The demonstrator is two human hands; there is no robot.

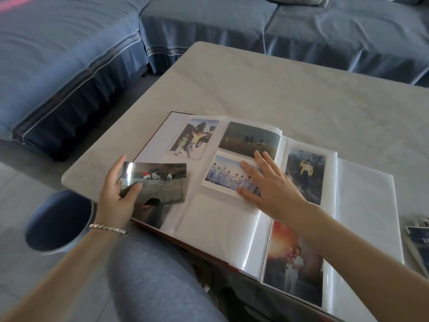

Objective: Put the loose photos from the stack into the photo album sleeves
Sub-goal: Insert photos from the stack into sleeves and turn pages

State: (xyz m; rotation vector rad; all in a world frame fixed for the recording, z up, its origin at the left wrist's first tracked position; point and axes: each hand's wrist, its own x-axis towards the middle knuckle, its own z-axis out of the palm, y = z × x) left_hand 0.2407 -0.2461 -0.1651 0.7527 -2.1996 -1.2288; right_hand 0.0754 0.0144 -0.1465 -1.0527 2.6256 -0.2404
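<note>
Left hand [117, 196] pinches the loose photo [160, 182] by its left short edge, thumb on top. The photo's long axis runs left-right. The empty sleeve [218, 219] lies just right of it, nearer the person. Right hand [267, 182], fingers straight and spread, presses the album [369, 205] page flat.

We find no readable text, label, brand or number, neither in the open white-paged photo album [216, 219] nor on the glossy loose landscape photo [162, 180].

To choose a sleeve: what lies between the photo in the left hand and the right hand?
Head view: a bare strip of album page, then the sleeved group photo, which the right hand touches.
</note>
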